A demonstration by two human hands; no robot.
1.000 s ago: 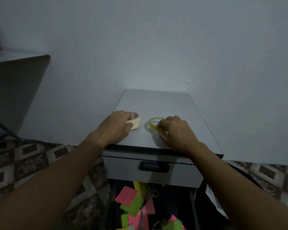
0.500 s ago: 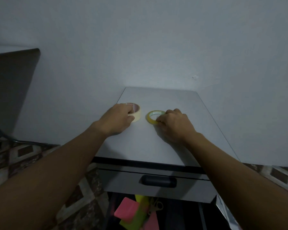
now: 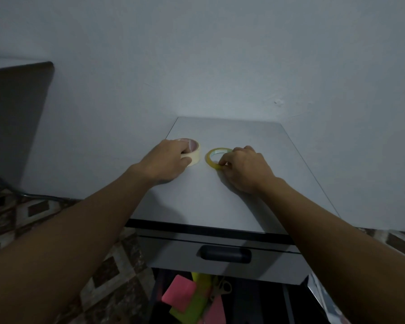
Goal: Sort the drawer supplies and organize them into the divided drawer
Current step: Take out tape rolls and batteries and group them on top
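Two tape rolls lie flat on the grey cabinet top [image 3: 255, 146]. My left hand [image 3: 166, 161] grips the cream masking tape roll [image 3: 194, 155], fingers in its core and thumb on its outer side. My right hand [image 3: 243, 168] pinches the near edge of the thin yellow tape roll [image 3: 214, 157]. Below the cabinet front, an open lower drawer [image 3: 288, 305] holds pink sticky notes [image 3: 179, 292], green sticky notes [image 3: 189, 309] and scissors [image 3: 221, 288] in a loose pile.
The closed top drawer [image 3: 178, 253] with a dark handle [image 3: 226, 253] sits under the cabinet's front edge. A white wall [image 3: 220, 54] backs the cabinet. A dark tabletop [image 3: 17, 64] juts in at the left. Patterned floor tiles [image 3: 108, 272] surround the cabinet.
Both hands slid the tape rolls farther back on the cabinet top. The camera tilted and moved nearer, so less of the lower drawer shows.
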